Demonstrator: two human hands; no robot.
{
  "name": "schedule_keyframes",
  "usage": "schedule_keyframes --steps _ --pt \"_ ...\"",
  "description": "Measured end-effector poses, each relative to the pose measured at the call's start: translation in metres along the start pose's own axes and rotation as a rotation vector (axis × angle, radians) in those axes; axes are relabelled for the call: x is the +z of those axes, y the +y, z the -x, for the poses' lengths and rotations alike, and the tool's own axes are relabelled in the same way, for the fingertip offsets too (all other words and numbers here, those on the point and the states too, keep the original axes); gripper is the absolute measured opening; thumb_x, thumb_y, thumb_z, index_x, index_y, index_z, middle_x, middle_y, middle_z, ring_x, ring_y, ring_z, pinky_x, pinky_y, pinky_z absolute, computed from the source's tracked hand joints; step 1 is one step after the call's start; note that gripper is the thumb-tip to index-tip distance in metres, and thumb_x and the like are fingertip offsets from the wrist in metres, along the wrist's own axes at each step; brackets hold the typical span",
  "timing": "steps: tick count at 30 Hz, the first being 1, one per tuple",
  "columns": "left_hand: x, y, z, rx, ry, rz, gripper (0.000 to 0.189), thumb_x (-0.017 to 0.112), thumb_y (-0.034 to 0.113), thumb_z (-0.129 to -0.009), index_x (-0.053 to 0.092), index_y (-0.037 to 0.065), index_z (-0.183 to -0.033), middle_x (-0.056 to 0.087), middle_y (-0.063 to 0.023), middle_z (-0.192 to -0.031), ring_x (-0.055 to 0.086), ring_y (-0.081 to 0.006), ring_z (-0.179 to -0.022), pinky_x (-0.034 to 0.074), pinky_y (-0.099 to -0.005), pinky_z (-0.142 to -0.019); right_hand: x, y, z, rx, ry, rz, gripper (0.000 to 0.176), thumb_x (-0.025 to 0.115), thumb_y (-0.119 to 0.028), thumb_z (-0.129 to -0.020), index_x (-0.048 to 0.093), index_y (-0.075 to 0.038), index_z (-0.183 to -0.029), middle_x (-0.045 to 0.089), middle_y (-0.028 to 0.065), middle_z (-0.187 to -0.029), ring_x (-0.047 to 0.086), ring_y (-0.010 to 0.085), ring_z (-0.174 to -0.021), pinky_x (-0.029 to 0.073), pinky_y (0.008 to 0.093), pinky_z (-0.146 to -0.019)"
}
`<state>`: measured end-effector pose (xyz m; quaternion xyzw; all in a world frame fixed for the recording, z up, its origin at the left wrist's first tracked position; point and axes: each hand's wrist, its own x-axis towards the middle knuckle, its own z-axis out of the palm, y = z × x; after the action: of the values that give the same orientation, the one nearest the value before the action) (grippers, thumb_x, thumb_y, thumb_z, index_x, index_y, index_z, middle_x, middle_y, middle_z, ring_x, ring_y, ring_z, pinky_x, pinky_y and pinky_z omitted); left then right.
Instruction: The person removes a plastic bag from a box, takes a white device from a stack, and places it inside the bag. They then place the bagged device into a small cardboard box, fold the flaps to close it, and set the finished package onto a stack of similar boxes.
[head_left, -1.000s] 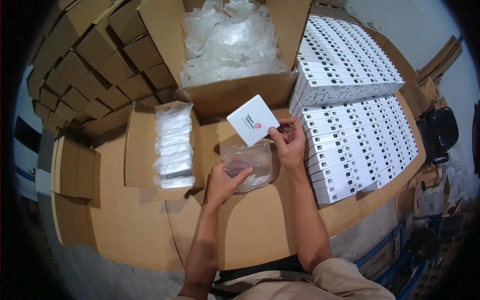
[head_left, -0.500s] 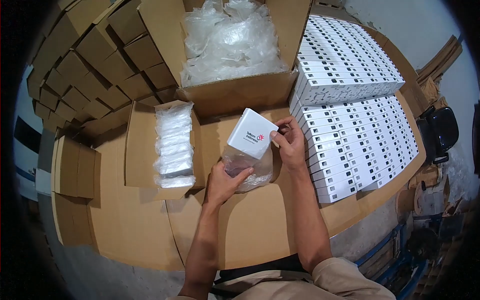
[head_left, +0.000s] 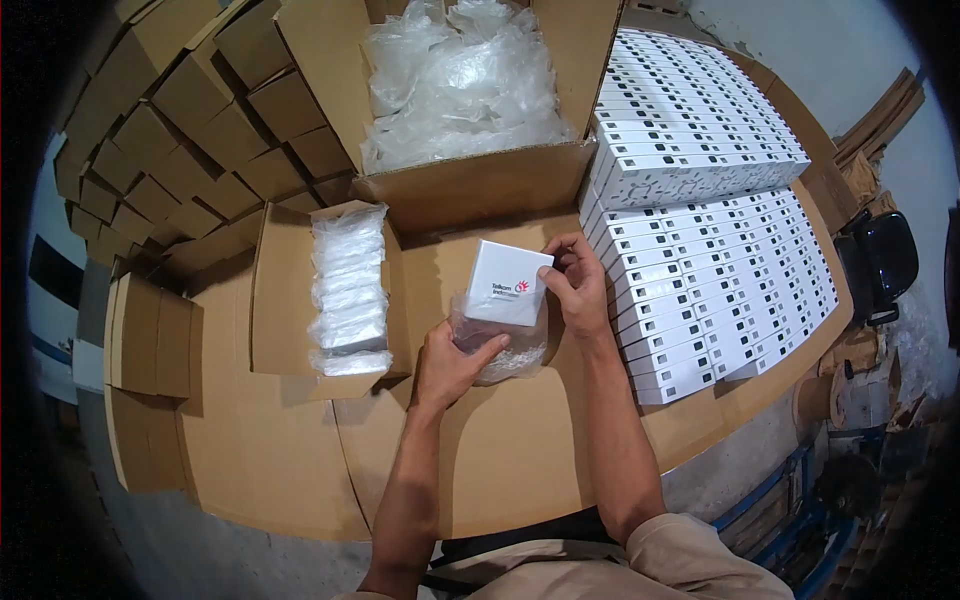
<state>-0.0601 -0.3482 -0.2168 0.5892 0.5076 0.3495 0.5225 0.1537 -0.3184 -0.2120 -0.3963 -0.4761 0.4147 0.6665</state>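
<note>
A small white box (head_left: 508, 272) with a red logo and dark print sits partly inside a clear plastic bag (head_left: 515, 358) in front of me. Its lower part is covered by the plastic, while the upper part sticks out. My left hand (head_left: 452, 366) is closed on the bag from the lower left, thumb across its front. With thumb and fingers my right hand (head_left: 575, 287) pinches the box's right edge near the logo. Left of them, an open carton (head_left: 285, 300) holds a row of bagged white boxes (head_left: 350, 290).
A large carton (head_left: 480, 190) full of clear plastic bags (head_left: 460, 90) stands at the back. Stacked white boxes (head_left: 720, 290) line the right side. Several brown cartons (head_left: 190, 130) are piled at the left. Cardboard (head_left: 270, 450) covers the table.
The white box has moved down deeper into the plastic bag and turned more upright. Both hands stay nearly in place.
</note>
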Motion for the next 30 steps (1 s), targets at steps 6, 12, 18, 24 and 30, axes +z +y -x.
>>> schedule_keyframes --steps 6,12,18,24,30 --pt "0.000 0.003 -0.001 -0.042 0.032 0.108 0.041 0.081 0.024 -0.091 0.069 -0.002 -0.120 0.076 -0.0103 -0.107 0.070 -0.0172 -0.098 0.054 -0.0332 -0.089 0.002 -0.010 0.001 -0.004 -0.090 0.013 0.026 0.068 0.003 -0.089 0.057 -0.002 -0.111 0.059 0.0027 -0.098 0.057 0.0106 -0.091 0.047 0.0272 -0.082" --pt "0.002 -0.010 -0.007 -0.019 0.102 0.355 0.034 0.069 0.027 -0.102 0.069 -0.002 -0.120 0.073 -0.0063 -0.108 0.065 -0.0122 -0.096 0.051 -0.0301 -0.088 0.002 -0.015 0.006 0.084 -0.188 0.050 0.036 0.071 0.000 -0.090 0.057 -0.001 -0.122 0.060 0.0045 -0.103 0.058 0.0116 -0.093 0.049 0.0294 -0.084" --pt "0.006 -0.008 -0.011 -0.050 0.171 0.535 0.035 0.068 0.029 -0.103 0.068 -0.001 -0.121 0.073 -0.0065 -0.109 0.064 -0.0112 -0.097 0.051 -0.0286 -0.088 0.005 -0.036 0.018 0.326 -0.285 0.104 0.068 0.077 0.001 -0.086 0.050 -0.010 -0.147 0.060 0.0026 -0.094 0.053 0.0095 -0.081 0.048 0.0269 -0.073" --pt "0.007 -0.016 -0.013 -0.053 0.176 0.551 0.044 0.051 0.037 -0.111 0.068 -0.002 -0.123 0.072 -0.0065 -0.110 0.063 -0.0112 -0.099 0.050 -0.0288 -0.090 0.002 -0.028 0.016 0.290 -0.298 0.129 0.070 0.079 0.000 -0.085 0.050 -0.012 -0.148 0.061 0.0007 -0.084 0.053 0.0094 -0.076 0.047 0.0260 -0.070" --pt "0.005 -0.023 -0.015 0.033 0.172 0.480 0.050 0.042 0.039 -0.113 0.065 -0.002 -0.130 0.070 -0.0074 -0.116 0.062 -0.0118 -0.106 0.049 -0.0303 -0.097 0.001 -0.030 0.016 0.253 -0.286 0.139 0.056 0.077 0.001 -0.087 0.057 -0.008 -0.139 0.064 0.0023 -0.091 0.060 0.0090 -0.084 0.051 0.0261 -0.076"
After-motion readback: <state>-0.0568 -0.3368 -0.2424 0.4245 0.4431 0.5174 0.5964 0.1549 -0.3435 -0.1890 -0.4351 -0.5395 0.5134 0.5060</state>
